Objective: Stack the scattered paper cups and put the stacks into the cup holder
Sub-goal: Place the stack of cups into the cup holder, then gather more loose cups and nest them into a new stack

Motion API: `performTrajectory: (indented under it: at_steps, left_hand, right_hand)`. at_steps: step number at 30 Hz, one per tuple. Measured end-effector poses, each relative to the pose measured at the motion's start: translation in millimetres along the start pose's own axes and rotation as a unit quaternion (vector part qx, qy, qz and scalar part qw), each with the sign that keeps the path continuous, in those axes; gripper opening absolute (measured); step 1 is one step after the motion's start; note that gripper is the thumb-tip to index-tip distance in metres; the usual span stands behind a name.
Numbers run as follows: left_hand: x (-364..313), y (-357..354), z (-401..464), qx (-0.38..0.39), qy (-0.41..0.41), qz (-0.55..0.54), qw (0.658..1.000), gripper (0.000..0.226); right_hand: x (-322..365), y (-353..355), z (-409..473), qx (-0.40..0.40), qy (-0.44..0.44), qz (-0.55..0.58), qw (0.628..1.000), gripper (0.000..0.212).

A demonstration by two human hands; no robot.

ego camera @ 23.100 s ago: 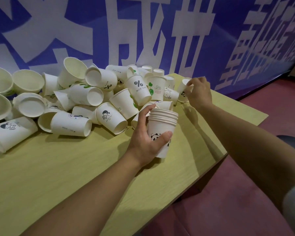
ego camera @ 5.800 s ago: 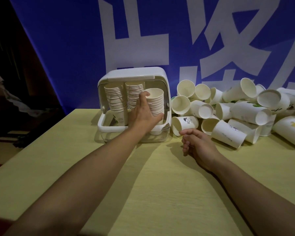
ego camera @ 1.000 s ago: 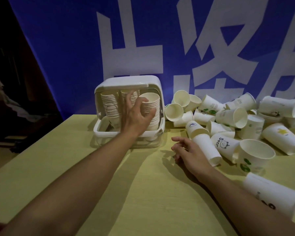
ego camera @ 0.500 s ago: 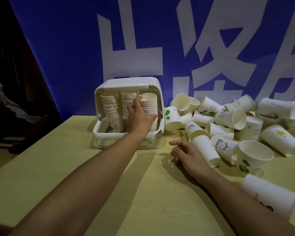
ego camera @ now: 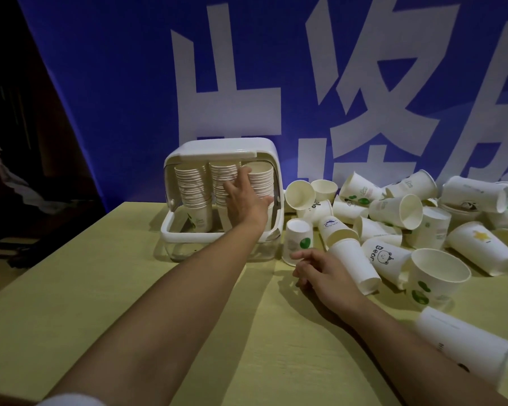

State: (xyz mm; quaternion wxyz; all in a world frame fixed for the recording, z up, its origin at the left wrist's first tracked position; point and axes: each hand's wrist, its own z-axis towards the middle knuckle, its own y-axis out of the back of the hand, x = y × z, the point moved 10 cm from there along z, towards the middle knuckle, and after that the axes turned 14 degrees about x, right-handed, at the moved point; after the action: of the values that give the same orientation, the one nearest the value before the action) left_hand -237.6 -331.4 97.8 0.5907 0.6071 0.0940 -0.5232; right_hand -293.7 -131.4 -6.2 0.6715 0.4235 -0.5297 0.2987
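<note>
A white cup holder (ego camera: 264,148) with a raised lid stands at the back of the yellow table (ego camera: 106,288). Inside it stand three stacks of paper cups. My left hand (ego camera: 244,197) reaches into the holder and grips the right-hand stack (ego camera: 261,180), thumb on its right side. My right hand (ego camera: 320,271) rests on the table with loosely curled fingers, holding nothing, beside an upside-down cup with a green dot (ego camera: 298,240). Several scattered paper cups (ego camera: 393,209) lie in a heap to the right.
A blue banner with large white characters (ego camera: 247,83) hangs right behind the table. A long white cup (ego camera: 464,344) lies near the right front edge. An upright cup with green dots (ego camera: 434,276) stands close to my right forearm. Left of the table the room is dark.
My left hand has pushed the right-hand stack deeper into the holder. A cup with a green dot has tipped and now stands upside down near my right hand, which has barely moved.
</note>
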Motion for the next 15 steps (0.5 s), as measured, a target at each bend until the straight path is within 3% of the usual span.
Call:
performTrajectory:
  at_steps: [9, 12, 15]
  left_hand:
    - [-3, -1, 0, -0.021, 0.021, -0.008, 1.0, 0.086]
    - [-2, 21, -13, -0.048, 0.011, -0.154, 0.987, 0.059]
    - [-15, 42, -40, -0.072, -0.028, -0.316, 0.946, 0.025]
  right_hand:
    - [-4, -1, 2, 0.009, -0.003, 0.001, 1.0, 0.022]
    - [3, -2, -4, -0.007, -0.007, -0.038, 0.999, 0.021]
    - [14, -16, -8, 0.027, -0.029, -0.108, 0.993, 0.019]
